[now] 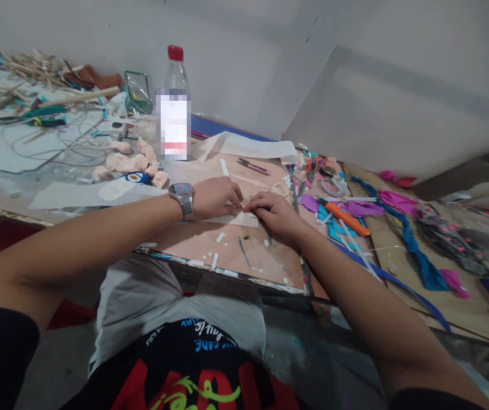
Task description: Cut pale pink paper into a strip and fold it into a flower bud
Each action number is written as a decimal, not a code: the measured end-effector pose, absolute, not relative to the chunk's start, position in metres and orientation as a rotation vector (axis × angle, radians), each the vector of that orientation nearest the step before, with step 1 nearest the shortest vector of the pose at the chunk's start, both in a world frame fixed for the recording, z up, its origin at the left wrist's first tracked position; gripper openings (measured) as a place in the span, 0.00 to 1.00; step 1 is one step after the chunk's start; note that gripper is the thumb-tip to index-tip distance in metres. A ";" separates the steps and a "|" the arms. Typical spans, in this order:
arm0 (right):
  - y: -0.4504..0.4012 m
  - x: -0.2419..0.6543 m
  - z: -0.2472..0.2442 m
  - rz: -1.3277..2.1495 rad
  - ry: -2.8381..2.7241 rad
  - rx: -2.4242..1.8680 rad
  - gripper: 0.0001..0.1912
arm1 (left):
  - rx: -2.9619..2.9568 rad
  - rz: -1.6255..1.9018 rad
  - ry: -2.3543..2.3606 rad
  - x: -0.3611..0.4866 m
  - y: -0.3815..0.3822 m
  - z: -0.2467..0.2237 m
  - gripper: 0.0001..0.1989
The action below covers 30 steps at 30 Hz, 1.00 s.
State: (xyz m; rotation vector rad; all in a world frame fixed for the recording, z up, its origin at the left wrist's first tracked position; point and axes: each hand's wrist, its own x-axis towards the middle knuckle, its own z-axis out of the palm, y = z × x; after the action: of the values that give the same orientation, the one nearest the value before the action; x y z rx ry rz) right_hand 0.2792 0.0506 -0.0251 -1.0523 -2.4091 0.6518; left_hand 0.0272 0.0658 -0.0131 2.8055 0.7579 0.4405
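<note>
My left hand [216, 197], below a metal wristwatch [182, 200], rests low over the work board [197, 242]. Its fingers are bent, with the tips pressed down on a white paper piece [236, 218]. My right hand [273, 212] meets it there, thumb and forefinger pinched together at the paper's upper edge. The fingertips of both hands nearly touch. Behind them lie small scissors [253, 167] and a white strip [224, 167]. A roll of tape [281, 189] sits just beyond my right hand.
A red-capped bottle [176, 74] stands at the back. Crumpled peach pieces [127, 162] and green-handled pliers [45, 114] lie left. An orange cutter [347, 219], blue ribbon [411, 239] and coloured scraps cover the right. Small white scraps [214, 261] dot the front edge.
</note>
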 end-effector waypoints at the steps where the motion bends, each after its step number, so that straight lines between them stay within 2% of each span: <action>1: 0.051 0.279 -0.025 0.651 -2.408 -1.057 0.14 | 2.813 0.446 0.752 0.027 0.066 -0.013 0.14; 8: 0.050 0.279 -0.024 0.632 -2.410 -1.089 0.11 | 2.808 0.406 0.785 0.028 0.066 -0.015 0.15; 30: 0.048 0.279 -0.023 0.593 -2.365 -1.126 0.10 | 2.848 0.367 0.854 0.026 0.069 -0.016 0.16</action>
State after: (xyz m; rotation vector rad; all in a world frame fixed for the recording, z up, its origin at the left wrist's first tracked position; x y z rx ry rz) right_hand 0.2791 0.0476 -0.0226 -1.1259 -2.3646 0.5929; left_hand 0.0265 0.0686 -0.0159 2.8484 0.8536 0.3672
